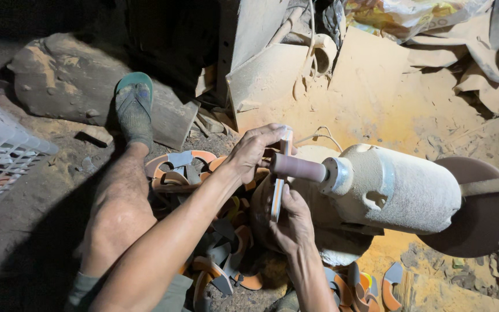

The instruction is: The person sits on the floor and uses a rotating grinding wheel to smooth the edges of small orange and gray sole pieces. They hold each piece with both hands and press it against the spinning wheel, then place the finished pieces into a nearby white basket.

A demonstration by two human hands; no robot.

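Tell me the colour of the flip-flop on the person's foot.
The flip-flop is green at its rim, with a grey, dust-covered strap and sole, seen in the head view.

A crumpled plastic bag [411, 14], yellow, orange and white, lies at the top edge, dusted with powder.
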